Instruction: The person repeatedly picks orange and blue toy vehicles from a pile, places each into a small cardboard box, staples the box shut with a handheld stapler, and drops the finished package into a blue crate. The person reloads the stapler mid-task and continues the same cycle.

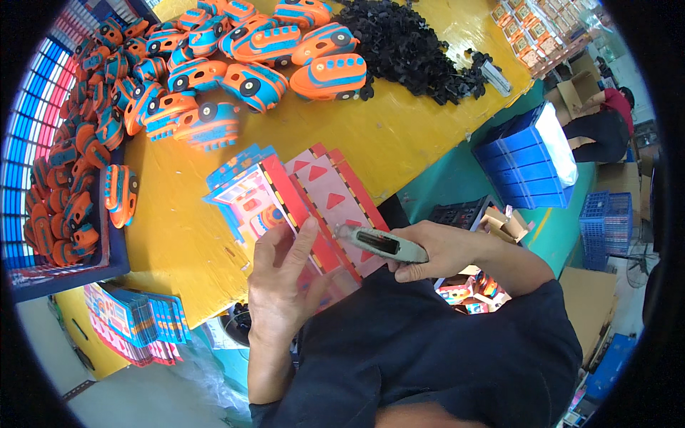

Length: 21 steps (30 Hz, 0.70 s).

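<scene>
My left hand holds a printed cardboard box blank, pink and red with triangles, its fingers over the near left part. The blue-edged printed panel extends to the left over the yellow table. My right hand grips a grey handheld tool, its kind unclear, whose tip lies over the pink panel. Beyond the blank, orange and teal plastic toy boats with wheels lie in a pile. Beside them is a heap of small black plastic parts.
A dark blue crate full of toy boats stands at the left. Stacked flat box blanks lie below it. A blue bin stands to the right of the table. A person bends over cartons at far right.
</scene>
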Available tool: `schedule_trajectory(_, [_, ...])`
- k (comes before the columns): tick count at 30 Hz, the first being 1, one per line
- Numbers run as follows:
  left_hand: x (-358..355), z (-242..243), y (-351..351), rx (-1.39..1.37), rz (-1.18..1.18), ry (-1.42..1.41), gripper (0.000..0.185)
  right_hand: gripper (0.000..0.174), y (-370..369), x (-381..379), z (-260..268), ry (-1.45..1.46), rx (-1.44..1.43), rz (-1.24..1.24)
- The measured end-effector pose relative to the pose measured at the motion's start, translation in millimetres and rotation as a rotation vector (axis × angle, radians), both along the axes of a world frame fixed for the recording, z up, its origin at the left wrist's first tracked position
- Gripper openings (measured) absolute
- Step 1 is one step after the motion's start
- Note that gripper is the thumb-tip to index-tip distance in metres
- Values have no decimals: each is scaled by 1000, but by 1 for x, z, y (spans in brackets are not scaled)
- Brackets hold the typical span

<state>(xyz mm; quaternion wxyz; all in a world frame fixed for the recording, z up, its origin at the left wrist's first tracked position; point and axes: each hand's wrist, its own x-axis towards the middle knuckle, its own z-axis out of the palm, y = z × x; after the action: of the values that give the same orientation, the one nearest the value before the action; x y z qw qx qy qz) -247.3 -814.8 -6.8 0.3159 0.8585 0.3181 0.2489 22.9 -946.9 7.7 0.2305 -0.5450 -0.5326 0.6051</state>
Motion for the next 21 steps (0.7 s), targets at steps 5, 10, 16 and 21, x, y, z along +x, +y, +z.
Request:
schedule_trajectory(5, [1,3,-2,6,11,49,91,55,11,3,4,-95,-30,163])
schedule_trajectory(10, [1,4,-2,42,11,44,91,54,26,3,17,-334,-77,266])
schedule_trajectory(16, [-5,2,1,-17,-4,40,92,48,23,11,27,-159,-152,292])
schedule_trajectory(21, [-6,5,-1,-37,15,25,93,57,15,19,21,-83,-152,216])
